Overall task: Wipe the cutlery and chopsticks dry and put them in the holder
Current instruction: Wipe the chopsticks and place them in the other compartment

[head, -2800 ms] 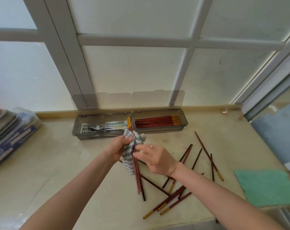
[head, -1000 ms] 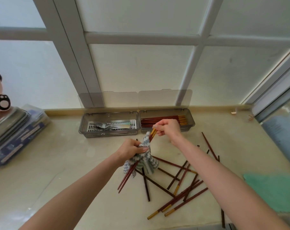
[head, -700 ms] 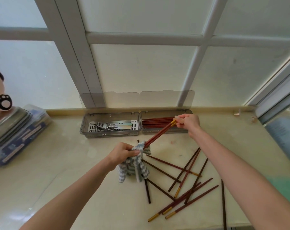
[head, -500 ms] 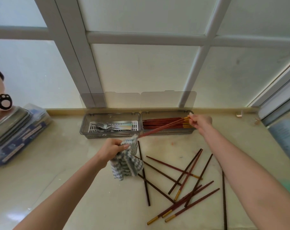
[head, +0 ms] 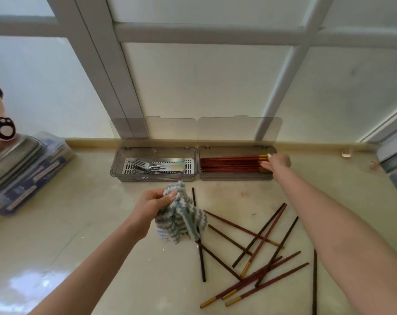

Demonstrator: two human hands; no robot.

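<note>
At the holder's (head: 236, 176) right end, the right hand (head: 278, 162) meets the gold tips of the chopsticks (head: 229, 164) laid inside, pinching or just touching I cannot tell, and should nudge them flush, while the left hand (head: 150, 206) grips the cloth (head: 181, 215) just before the holder.

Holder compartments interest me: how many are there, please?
2, side by side: the left compartment holds forks, the right compartment holds chopsticks. None seems hidden.
</note>
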